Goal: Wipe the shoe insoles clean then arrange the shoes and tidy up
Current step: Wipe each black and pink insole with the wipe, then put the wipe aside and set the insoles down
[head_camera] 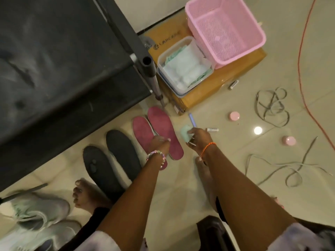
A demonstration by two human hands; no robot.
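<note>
Two pink insoles lie side by side on the tiled floor, the right one (164, 129) partly over the left one (142, 133). My left hand (159, 143) grips the edge of the right pink insole near its middle. My right hand (197, 137) pinches a crumpled pale green wipe (186, 134) just right of that insole. Two dark grey insoles (121, 153) (97, 167) lie to the left. A pair of grey-green sneakers (36, 211) sits at the bottom left.
A black shoe rack (63, 60) fills the upper left. A clear tub of wipes (183, 66) and a pink basket (224, 28) stand on a cardboard box (208, 91). Grey laces (272, 105), pink lids (234, 116), a small tube (212, 129), a red cord (304, 87) and my bare feet (85, 194) are on the floor.
</note>
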